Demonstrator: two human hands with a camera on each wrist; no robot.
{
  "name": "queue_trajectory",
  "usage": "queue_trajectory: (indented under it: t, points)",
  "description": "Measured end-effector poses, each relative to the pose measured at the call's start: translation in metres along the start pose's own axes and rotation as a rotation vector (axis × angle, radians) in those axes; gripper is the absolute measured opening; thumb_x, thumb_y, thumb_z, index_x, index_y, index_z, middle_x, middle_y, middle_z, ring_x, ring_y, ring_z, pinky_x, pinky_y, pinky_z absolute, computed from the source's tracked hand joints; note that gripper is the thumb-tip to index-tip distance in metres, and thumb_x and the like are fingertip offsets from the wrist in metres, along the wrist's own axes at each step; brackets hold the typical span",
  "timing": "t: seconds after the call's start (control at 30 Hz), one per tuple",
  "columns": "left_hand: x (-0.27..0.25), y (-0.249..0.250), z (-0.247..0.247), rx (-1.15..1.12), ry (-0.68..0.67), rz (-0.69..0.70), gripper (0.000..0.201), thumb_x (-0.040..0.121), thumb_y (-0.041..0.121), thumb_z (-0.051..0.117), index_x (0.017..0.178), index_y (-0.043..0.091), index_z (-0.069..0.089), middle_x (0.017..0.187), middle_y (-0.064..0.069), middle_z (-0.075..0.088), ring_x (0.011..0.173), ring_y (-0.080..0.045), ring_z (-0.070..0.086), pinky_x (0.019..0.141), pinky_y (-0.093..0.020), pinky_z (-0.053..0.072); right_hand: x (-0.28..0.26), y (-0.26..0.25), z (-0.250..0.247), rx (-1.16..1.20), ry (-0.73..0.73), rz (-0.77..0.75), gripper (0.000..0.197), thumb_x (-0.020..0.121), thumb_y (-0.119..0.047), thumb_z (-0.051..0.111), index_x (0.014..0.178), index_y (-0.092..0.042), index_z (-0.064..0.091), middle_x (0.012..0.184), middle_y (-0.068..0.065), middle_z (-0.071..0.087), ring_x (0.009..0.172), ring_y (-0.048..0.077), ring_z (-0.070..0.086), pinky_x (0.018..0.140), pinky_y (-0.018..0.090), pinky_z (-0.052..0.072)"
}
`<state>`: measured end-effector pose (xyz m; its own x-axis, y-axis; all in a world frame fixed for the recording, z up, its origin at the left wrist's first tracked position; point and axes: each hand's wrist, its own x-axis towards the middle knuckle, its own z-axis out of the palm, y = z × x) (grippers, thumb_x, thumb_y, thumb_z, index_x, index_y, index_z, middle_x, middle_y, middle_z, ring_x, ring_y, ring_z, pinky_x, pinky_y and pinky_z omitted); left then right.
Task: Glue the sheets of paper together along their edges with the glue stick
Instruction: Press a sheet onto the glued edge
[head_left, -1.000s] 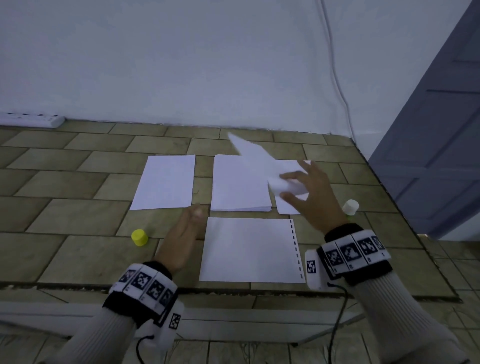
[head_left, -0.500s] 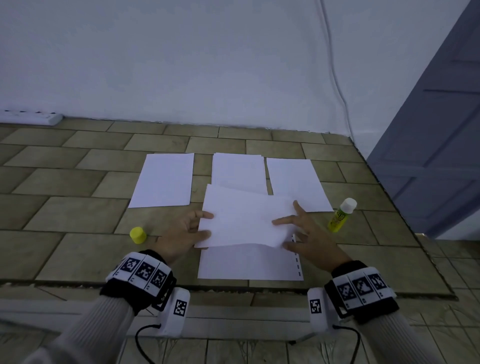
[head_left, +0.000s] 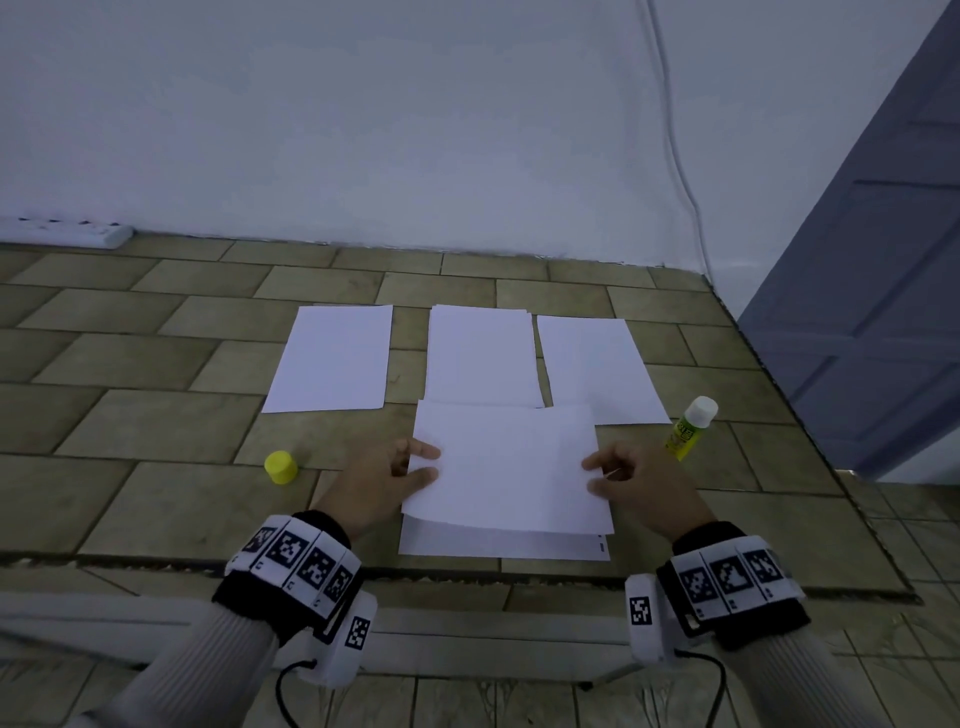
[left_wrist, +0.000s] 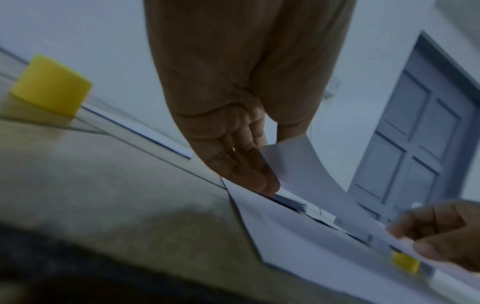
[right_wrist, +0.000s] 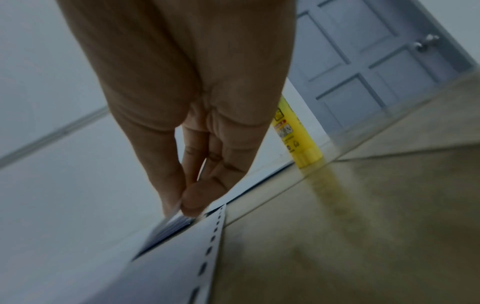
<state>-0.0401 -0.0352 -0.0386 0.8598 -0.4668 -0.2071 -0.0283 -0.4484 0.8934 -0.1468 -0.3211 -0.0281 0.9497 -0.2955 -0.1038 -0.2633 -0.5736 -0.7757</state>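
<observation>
Head view shows both hands holding one white sheet (head_left: 506, 467) just above a second sheet (head_left: 498, 545) that lies flat on the tiled floor (head_left: 156, 426); the left hand (head_left: 379, 480) pinches the held sheet's left edge between thumb and fingers, and the right hand (head_left: 639, 483) pinches its right edge the same way. Left wrist view shows the sheet curving between the two grips — it is lifted, not pressed down. Right wrist view shows the lower sheet's right edge marked with a row of dark dashes, uncovered. Three more sheets lie beyond in a row: a left sheet (head_left: 332, 358), a middle stack (head_left: 483, 353) and a right sheet (head_left: 597, 369); the held sheet overlaps the near ends of the last two. The glue stick (head_left: 691, 428) stands uncapped just right of the right hand; its yellow cap (head_left: 280, 466) sits left of the left hand.
</observation>
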Motion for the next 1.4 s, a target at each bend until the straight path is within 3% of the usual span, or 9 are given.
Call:
queue_trajectory:
  t: [0.17,0.3,0.47,0.57,0.73,0.83,1.03,1.2,1.4]
  points:
    - [-0.002,-0.007,0.003,0.267,0.020,0.064,0.021,0.088,0.021,0.071,0.093,0.037,0.059,0.099,0.019,0.057,0.088,0.004,0.054,0.069,-0.002,0.039,-0.004,0.003,0.009,-0.200,-0.016,-0.017,0.026,0.076,-0.006,0.075,0.099,-0.016,0.066,0.081,-0.014,0.054,0.075,0.005,0.054,0.063,0.007,0.037]
    - [-0.002,-0.012,0.003,0.328,0.026,0.060,0.029,0.083,0.021,0.076,0.088,0.042,0.056,0.104,0.005,0.064,0.095,-0.011,0.061,0.082,-0.022,0.051,-0.006,0.003,0.015,-0.260,-0.041,-0.002,0.029,0.079,-0.006,0.073,0.106,-0.011,0.065,0.094,-0.001,0.059,0.086,0.013,0.057,0.073,0.014,0.045]
    - [-0.003,-0.014,0.004,0.401,0.043,0.071,0.027,0.082,0.022,0.077,0.092,0.038,0.057,0.097,0.015,0.056,0.083,-0.002,0.053,0.066,-0.007,0.037,-0.006,0.007,0.017,-0.258,-0.036,-0.006,0.029,0.078,-0.006,0.074,0.104,-0.014,0.064,0.094,0.001,0.059,0.084,0.014,0.057,0.071,0.013,0.044]
    - [-0.004,-0.013,0.004,0.411,0.051,0.070,0.025,0.083,0.023,0.077,0.096,0.034,0.059,0.098,0.018,0.053,0.090,-0.005,0.052,0.067,-0.004,0.033,-0.006,0.008,0.017,-0.239,-0.031,0.002,0.028,0.077,-0.005,0.075,0.100,-0.015,0.064,0.089,0.002,0.060,0.082,0.016,0.058,0.071,0.014,0.047]
    - [-0.004,-0.014,0.003,0.399,0.042,0.073,0.026,0.082,0.023,0.077,0.095,0.035,0.059,0.103,0.016,0.055,0.096,-0.006,0.052,0.069,-0.007,0.034,-0.006,0.012,0.015,-0.219,-0.054,0.016,0.028,0.075,-0.006,0.076,0.098,-0.017,0.064,0.084,-0.002,0.059,0.078,0.012,0.057,0.068,0.012,0.047]
    - [-0.004,-0.014,0.003,0.399,0.042,0.084,0.029,0.081,0.024,0.078,0.092,0.040,0.057,0.104,0.015,0.057,0.096,-0.006,0.055,0.072,-0.012,0.037,-0.006,0.013,0.014,-0.205,-0.053,0.014,0.029,0.075,-0.005,0.076,0.098,-0.018,0.064,0.084,-0.003,0.059,0.078,0.012,0.058,0.071,0.017,0.049]
    - [-0.006,-0.013,0.004,0.427,0.055,0.080,0.025,0.081,0.026,0.077,0.095,0.036,0.059,0.102,0.017,0.054,0.088,-0.004,0.052,0.067,-0.009,0.035,-0.008,0.014,0.013,-0.195,-0.058,0.003,0.029,0.075,-0.005,0.076,0.099,-0.017,0.064,0.085,-0.001,0.060,0.082,0.015,0.060,0.076,0.023,0.053]
    - [-0.007,-0.013,0.004,0.413,0.056,0.068,0.025,0.081,0.025,0.078,0.095,0.035,0.059,0.082,0.021,0.051,0.069,0.000,0.048,0.058,-0.010,0.032,-0.008,0.014,0.013,-0.193,-0.051,-0.008,0.030,0.074,-0.003,0.076,0.097,-0.019,0.064,0.086,0.000,0.060,0.081,0.014,0.059,0.074,0.019,0.051]
    - [-0.007,-0.013,0.004,0.391,0.060,0.075,0.025,0.080,0.021,0.079,0.093,0.032,0.061,0.069,0.018,0.047,0.060,-0.002,0.045,0.052,-0.010,0.029,-0.009,0.013,0.014,-0.224,-0.050,-0.003,0.029,0.076,-0.006,0.075,0.100,-0.017,0.064,0.088,0.000,0.060,0.081,0.013,0.058,0.072,0.014,0.049]
